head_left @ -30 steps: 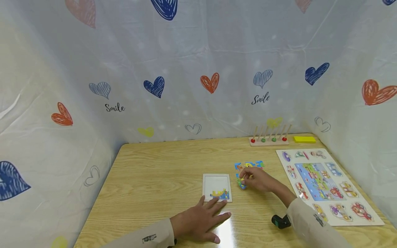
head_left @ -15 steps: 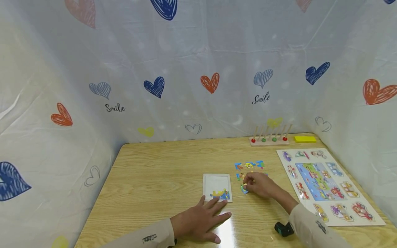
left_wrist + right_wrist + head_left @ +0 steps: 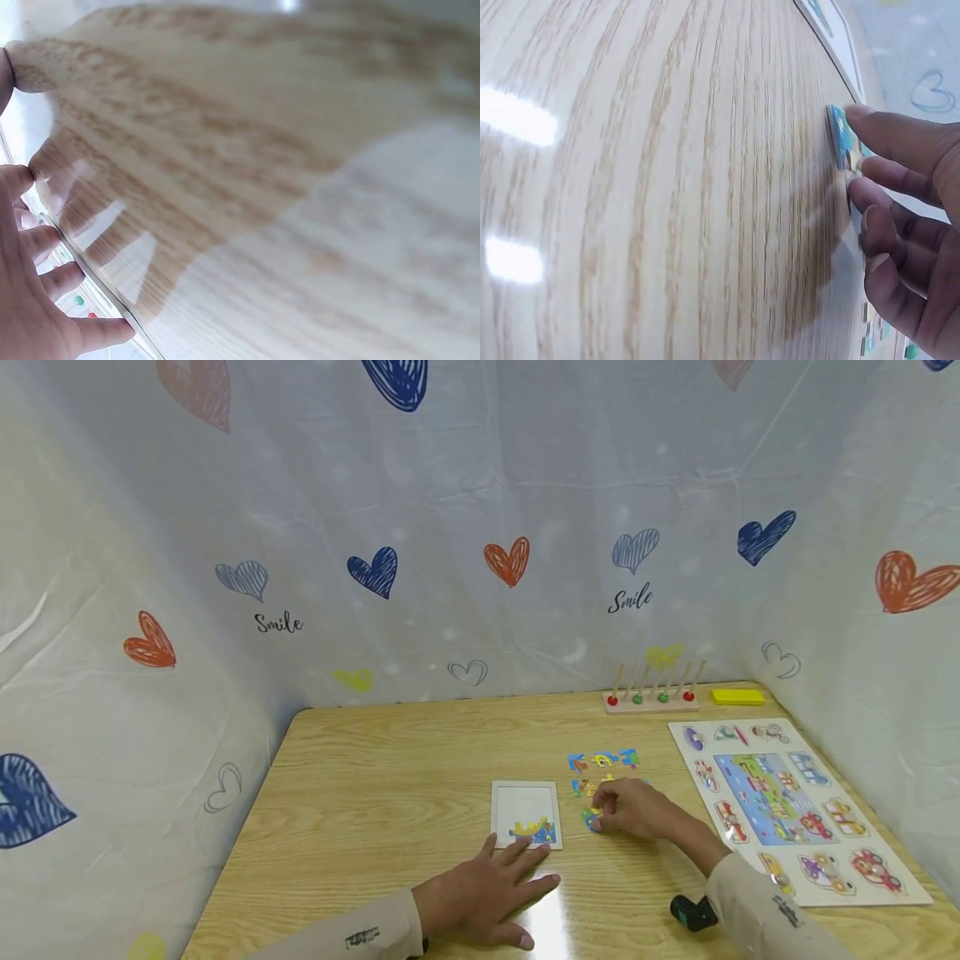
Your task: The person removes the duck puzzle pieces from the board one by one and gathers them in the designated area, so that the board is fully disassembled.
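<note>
In the head view my left hand (image 3: 491, 897) lies with spread fingers, its fingertips at the near edge of a small white puzzle tray (image 3: 525, 797). Joined yellow-and-blue pieces fill the tray's lower right. The left wrist view shows these fingers (image 3: 64, 281) along the tray's edge. To the right of the tray, my right hand (image 3: 637, 810) pinches a blue-and-green puzzle piece (image 3: 590, 819) low at the tabletop. The right wrist view has the thumb and index finger at this puzzle piece (image 3: 841, 139), the other fingers curled. Several loose pieces (image 3: 603, 759) lie beyond, some partly hidden by the hand.
A large picture board (image 3: 795, 810) covers the table's right side. At the back right stand a wooden peg rack (image 3: 650, 703) with red and green beads and a yellow block (image 3: 737, 697). A black object (image 3: 692, 912) sits by the right sleeve. Heart-printed curtains surround the table.
My right hand has shifted slightly right and toward me with the puzzle piece, uncovering more loose pieces behind. The black object has moved a little right with the right sleeve. My left hand stays still.
</note>
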### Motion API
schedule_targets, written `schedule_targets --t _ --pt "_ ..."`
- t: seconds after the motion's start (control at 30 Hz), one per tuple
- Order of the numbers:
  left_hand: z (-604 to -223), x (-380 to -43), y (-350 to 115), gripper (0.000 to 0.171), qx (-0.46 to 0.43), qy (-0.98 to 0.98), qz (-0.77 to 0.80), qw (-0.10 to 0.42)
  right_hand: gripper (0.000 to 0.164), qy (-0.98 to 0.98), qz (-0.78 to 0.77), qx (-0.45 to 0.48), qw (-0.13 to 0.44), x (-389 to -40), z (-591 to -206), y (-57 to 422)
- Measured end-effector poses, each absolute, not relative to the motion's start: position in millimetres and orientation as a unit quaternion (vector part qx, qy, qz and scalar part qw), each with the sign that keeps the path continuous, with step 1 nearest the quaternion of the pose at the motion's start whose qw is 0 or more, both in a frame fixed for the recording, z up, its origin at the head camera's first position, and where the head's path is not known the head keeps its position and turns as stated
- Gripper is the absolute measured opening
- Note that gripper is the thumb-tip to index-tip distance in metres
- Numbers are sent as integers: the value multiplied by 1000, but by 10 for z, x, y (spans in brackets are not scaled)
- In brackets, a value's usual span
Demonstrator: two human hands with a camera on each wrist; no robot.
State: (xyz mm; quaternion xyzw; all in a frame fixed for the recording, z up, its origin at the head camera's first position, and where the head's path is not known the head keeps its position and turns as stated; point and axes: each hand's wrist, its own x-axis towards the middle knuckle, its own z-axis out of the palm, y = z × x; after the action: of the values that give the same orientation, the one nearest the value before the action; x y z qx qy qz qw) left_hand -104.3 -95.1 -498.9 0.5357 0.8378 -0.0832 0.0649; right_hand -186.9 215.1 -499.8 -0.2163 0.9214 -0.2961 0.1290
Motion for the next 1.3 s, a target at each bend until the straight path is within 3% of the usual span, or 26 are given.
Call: schedule_targets --t 1.3 --pt "-4933 -1031 -913 80 519 845 -96 86 27 919 -296 -229 123 -1804 -5017 2129"
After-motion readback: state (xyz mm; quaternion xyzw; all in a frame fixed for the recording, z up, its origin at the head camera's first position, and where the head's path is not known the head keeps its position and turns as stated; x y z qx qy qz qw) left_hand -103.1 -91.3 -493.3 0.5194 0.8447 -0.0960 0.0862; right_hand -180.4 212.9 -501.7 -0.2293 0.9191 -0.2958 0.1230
